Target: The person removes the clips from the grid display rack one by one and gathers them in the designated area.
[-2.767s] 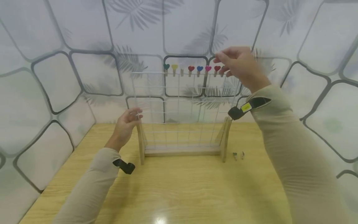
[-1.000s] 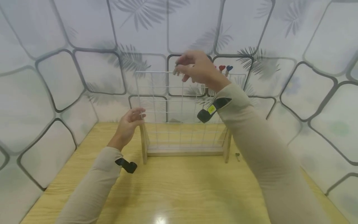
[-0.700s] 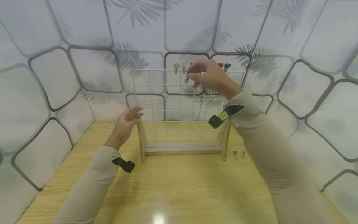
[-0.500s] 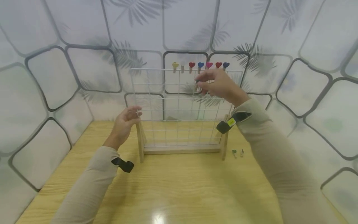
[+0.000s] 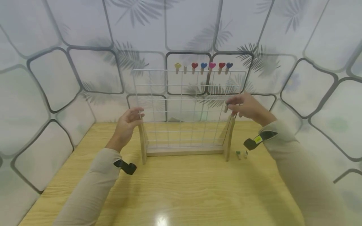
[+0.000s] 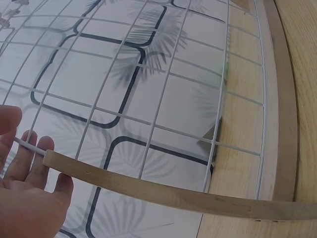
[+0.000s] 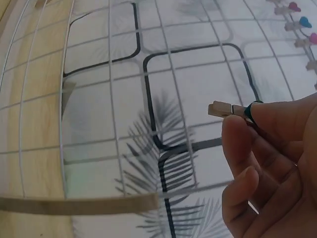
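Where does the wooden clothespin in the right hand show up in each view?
Head: wooden clothespin right of centre, in the right hand.
Left wrist: not in it.
Right wrist: right of centre, about mid-height.
Shared landmark: white wire grid, in all three.

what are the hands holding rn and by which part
The right hand pinches a clothespin by its dark green end, the bare wooden end sticking out. The left hand grips the wire grid by its left edge.
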{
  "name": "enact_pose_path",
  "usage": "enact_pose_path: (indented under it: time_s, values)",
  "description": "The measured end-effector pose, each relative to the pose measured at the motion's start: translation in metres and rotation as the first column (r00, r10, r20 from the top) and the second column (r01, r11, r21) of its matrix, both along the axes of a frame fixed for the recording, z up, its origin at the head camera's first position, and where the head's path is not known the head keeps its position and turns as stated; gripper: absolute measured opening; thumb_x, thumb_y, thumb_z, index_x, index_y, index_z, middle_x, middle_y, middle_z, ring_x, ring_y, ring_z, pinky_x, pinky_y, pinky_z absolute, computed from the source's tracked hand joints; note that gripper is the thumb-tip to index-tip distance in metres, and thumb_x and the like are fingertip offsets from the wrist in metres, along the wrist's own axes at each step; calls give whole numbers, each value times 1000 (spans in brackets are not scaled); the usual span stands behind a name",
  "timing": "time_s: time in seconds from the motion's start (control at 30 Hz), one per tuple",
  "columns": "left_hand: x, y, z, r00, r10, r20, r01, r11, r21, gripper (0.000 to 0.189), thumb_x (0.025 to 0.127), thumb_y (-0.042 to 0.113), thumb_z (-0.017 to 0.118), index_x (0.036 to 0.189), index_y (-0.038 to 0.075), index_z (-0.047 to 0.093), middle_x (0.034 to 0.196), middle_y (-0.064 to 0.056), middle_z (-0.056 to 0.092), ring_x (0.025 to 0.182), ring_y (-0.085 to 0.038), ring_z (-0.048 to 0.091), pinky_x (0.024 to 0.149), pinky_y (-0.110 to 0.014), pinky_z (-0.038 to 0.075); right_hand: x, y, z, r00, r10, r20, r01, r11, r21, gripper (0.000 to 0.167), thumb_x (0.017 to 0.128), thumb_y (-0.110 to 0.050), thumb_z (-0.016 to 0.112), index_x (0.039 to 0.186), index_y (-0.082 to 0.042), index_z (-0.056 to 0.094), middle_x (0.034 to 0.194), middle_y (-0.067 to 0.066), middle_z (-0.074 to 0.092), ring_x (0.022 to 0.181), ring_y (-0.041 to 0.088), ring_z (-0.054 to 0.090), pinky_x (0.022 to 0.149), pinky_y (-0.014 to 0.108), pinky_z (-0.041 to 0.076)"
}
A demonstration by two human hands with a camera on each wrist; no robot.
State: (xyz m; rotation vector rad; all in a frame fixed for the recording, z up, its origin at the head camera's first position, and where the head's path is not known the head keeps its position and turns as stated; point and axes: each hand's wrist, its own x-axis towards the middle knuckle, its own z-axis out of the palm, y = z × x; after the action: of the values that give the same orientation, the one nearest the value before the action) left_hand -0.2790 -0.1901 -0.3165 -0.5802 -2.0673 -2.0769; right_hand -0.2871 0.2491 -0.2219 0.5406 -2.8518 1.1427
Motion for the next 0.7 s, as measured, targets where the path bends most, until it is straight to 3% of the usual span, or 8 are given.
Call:
enact_pose_path:
  time_s: [0.17,0.43,0.53,0.7]
  values:
    - [-1,-1,0,1000,12,-3,-12,999,-36,41,96,-6,51,137,-6,40,145,-21,41,132,-36,39,109,-36,37,3,33,-28,999,12,50,-14,999,29,37,99,-20,57,126,4,55,116,22,62,84,23,65,67,36,54]
    - [-2,-1,-3,1000,8,-4,-8,1000,9,40,95,-8,50,135,-1,45,144,-17,43,130,-31,43,107,-33,39,1,73,-79,982,-39,184,42,999,-14,39,99,-20,56,128,6,52,110,18,64,86,21,65,67,36,53]
    - [-3,-1,-4,1000,14,-1,-14,1000,7,41,95,-9,50,135,-1,45,144,-17,43,127,-25,46,108,-34,38,3,85,-99,979,-50,199,55,998,-18,41,99,-21,57,128,8,51,114,21,62,86,21,65,68,35,54]
    - [-4,1,-3,1000,18,9,-18,1000,1,43,95,-9,49,137,-4,42,145,-19,42,130,-28,44,110,-38,36,7,102,-127,965,-57,256,68,997,-32,46,100,-21,54,132,11,44,125,29,54,90,21,64,73,37,54]
